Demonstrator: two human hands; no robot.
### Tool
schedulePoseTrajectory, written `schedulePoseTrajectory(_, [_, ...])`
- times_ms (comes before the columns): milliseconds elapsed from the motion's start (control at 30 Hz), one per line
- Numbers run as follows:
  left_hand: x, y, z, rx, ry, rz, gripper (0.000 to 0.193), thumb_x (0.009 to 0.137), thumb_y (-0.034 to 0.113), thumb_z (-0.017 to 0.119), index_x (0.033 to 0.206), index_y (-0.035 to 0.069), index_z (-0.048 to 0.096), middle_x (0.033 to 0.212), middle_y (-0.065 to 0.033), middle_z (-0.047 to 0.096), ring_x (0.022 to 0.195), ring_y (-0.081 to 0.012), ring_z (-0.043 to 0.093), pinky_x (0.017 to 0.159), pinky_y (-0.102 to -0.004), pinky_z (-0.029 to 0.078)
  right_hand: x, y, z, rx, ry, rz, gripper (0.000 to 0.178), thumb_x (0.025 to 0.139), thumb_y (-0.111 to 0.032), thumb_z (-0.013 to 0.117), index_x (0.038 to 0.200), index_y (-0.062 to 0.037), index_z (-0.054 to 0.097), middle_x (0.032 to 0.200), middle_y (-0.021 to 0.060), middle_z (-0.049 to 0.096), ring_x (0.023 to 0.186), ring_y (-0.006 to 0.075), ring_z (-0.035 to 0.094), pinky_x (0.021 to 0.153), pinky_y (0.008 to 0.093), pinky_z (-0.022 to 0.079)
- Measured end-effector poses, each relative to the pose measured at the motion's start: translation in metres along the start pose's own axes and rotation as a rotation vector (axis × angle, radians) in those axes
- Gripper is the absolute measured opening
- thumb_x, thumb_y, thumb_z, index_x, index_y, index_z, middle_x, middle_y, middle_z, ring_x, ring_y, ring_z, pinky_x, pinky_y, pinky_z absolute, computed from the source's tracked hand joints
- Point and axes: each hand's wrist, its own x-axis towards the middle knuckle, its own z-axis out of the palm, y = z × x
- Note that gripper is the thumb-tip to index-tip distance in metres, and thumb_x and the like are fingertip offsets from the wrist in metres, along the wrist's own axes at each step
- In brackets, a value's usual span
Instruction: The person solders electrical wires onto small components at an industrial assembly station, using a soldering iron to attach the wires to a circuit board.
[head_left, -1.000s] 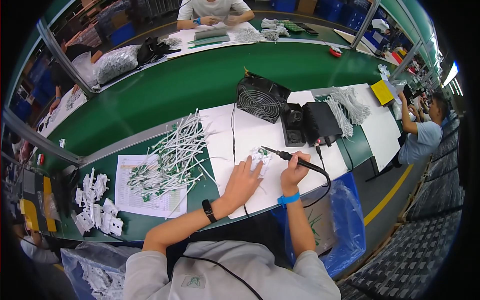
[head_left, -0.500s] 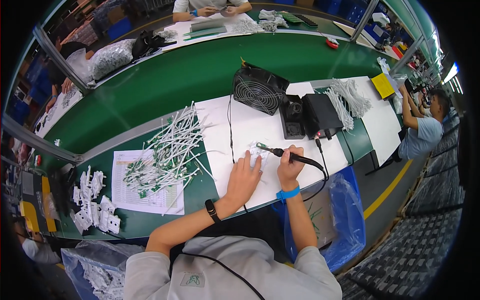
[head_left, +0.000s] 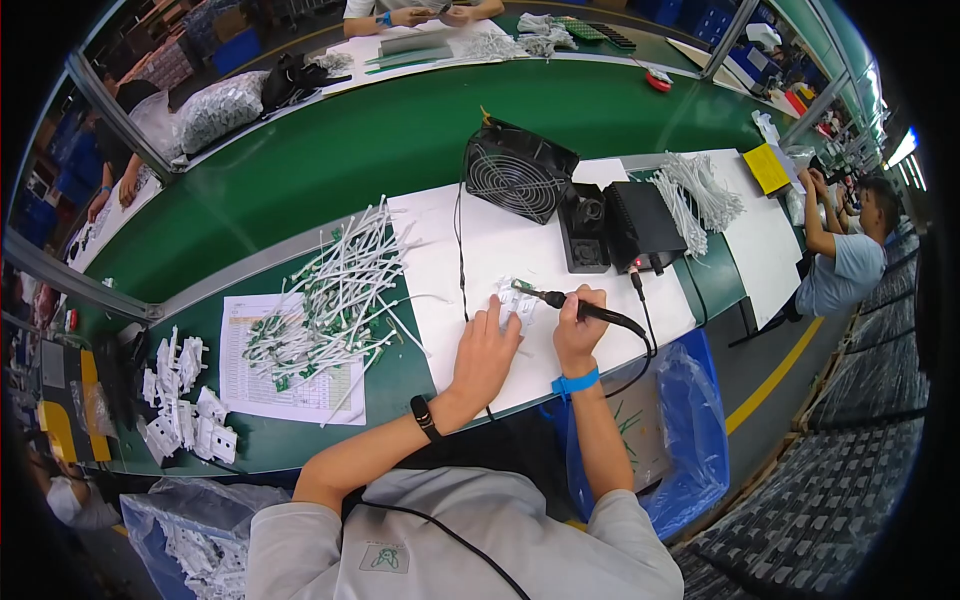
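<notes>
My right hand (head_left: 578, 325) grips a soldering iron (head_left: 551, 298) like a pen, its cable looping off to the right. The iron's tip meets a small green circuit board (head_left: 520, 285) set on a white plastic part (head_left: 506, 297). Steadying that part on the white work sheet (head_left: 440, 260) are the fingertips of my left hand (head_left: 485, 352). The exact joint under the tip is too small to make out. To the left lies a heap of white wires with green boards (head_left: 335, 300), partly over a printed sheet (head_left: 240, 365).
Beyond my hands stand a black fan (head_left: 515, 175), an iron stand (head_left: 585, 235) and a black soldering station (head_left: 643, 228). White wire bundles (head_left: 700, 195) lie behind. White housings (head_left: 185, 395) are piled at left. A blue bin (head_left: 710, 430) sits below right; co-workers sit around.
The view has shifted very slightly. Both hands keep nearly the same place, with the iron's tip still at the board.
</notes>
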Motion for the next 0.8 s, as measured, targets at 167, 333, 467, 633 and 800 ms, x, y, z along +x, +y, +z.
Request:
schedulePoseTrajectory(167, [0.0004,-0.002,0.0018,-0.008,0.02,0.005,0.04,0.085,0.018,0.071,0.118,-0.002,0.059,0.132,-0.0321,0.052,0.092,-0.0306,0.054,0.079,-0.0371,0.049,0.0008,0.0011,0.0,0.001,-0.019,0.005,0.011,0.094,-0.005,0.062,0.091,-0.0026,0.051,0.069,0.0041,0.05,0.058,0.0098,0.045,0.053,0.0257,0.035])
schedulePoseTrajectory(333, [-0.0004,-0.003,0.0026,-0.01,0.032,0.003,0.039,0.085,0.018,0.071,0.117,-0.001,0.06,0.133,-0.0317,0.053,0.092,-0.0302,0.054,0.079,-0.0368,0.049,0.0016,-0.0019,0.0009,-0.009,-0.033,0.024,0.012,0.094,-0.005,0.062,0.091,-0.0028,0.051,0.07,0.0047,0.052,0.059,0.01,0.046,0.053,0.0258,0.036])
schedulePoseTrajectory(467, [-0.0006,-0.0033,0.0026,-0.018,0.034,0.003,0.039,0.085,0.018,0.071,0.117,-0.001,0.06,0.132,-0.032,0.053,0.092,-0.0301,0.054,0.079,-0.0369,0.048,0.0012,-0.0014,0.0012,-0.017,-0.03,0.022,0.012,0.094,-0.006,0.062,0.091,-0.0029,0.051,0.07,0.0047,0.053,0.059,0.0102,0.046,0.053,0.0258,0.036])
schedulePoseTrajectory(633, [-0.0009,-0.004,0.0015,-0.021,0.043,0.009,0.038,0.086,0.018,0.071,0.117,-0.001,0.06,0.131,-0.0323,0.054,0.091,-0.03,0.054,0.078,-0.0367,0.048,0.0004,-0.0005,0.0003,-0.053,-0.043,0.022,0.011,0.094,-0.006,0.062,0.091,-0.0029,0.051,0.07,0.0046,0.052,0.059,0.0104,0.046,0.053,0.0257,0.035])
schedulePoseTrajectory(800, [-0.0006,-0.0043,0.0003,-0.026,0.039,0.006,0.037,0.086,0.018,0.07,0.116,-0.001,0.06,0.131,-0.0323,0.054,0.091,-0.0294,0.054,0.078,-0.0362,0.048,0.001,-0.006,0.0028,-0.047,-0.035,0.018,0.01,0.095,-0.004,0.059,0.091,-0.0039,0.05,0.071,0.0027,0.048,0.062,0.0092,0.042,0.055,0.0253,0.033])
